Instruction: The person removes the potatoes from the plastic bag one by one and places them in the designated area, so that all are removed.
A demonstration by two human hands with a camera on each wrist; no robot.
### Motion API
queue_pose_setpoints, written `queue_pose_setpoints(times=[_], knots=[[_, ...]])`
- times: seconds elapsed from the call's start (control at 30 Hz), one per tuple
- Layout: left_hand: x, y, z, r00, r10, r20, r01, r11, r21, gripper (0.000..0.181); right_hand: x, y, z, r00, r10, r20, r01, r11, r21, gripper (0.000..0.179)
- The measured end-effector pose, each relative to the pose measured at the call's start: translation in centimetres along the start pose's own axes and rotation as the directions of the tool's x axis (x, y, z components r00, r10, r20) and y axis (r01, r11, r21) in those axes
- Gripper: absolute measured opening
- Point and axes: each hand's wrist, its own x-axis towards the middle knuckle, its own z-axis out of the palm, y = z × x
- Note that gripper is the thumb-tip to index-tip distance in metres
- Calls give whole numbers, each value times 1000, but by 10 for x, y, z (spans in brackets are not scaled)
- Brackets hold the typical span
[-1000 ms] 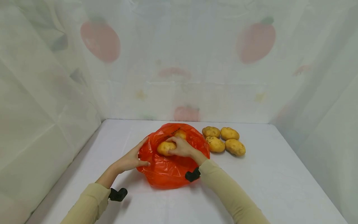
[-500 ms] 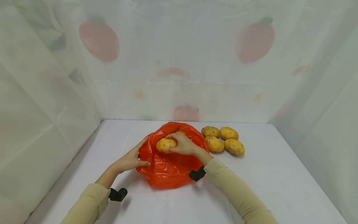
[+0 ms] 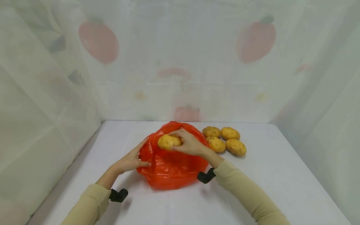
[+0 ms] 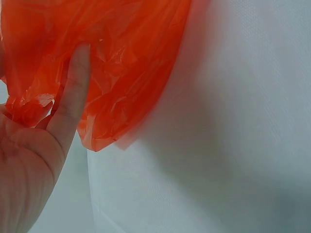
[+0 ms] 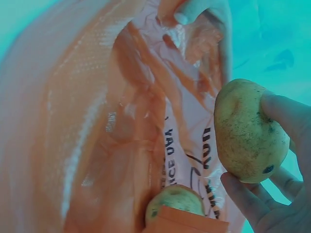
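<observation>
A red plastic bag (image 3: 168, 175) stands with its mouth spread wide on the white table. My left hand (image 3: 130, 160) holds the bag's left side, its thumb at the near part of the rim; in the left wrist view the thumb (image 4: 73, 92) lies extended against the plastic. Over the bag's mouth, my right hand (image 3: 190, 144) grips a yellow potato (image 3: 169, 142) between thumb and fingers. The right wrist view shows dark specks on this potato (image 5: 250, 131). Lower in that view, another potato (image 5: 176, 199) shows inside the bag, partly covered by a fold.
Several potatoes lie grouped on the table right of the bag, among them a front right one (image 3: 236, 147) and a back left one (image 3: 211, 132). White cloth sheets (image 3: 180, 93) with faded fruit prints hang behind the table and at both sides.
My right hand has risen with the potato and its forearm has shifted right. The other potato in the bag is now hidden behind that hand in the head view. My left hand stays put.
</observation>
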Motion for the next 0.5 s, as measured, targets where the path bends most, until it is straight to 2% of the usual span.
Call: queue_pose_setpoints(times=[0.13,0.37,0.5], knots=[[3,-6,0,1000,1,4,-1,1000,-11,100,-7,-1,-8,1000,-6,-20,7,1000,22,49],[1,-3,0,1000,7,-3,-7,1000,-9,101,-19,3,-19,993,-42,-115,45,999,26,52],[1,-3,0,1000,1,-3,-1,1000,-8,100,-26,5,-26,988,-33,-153,41,998,46,51]])
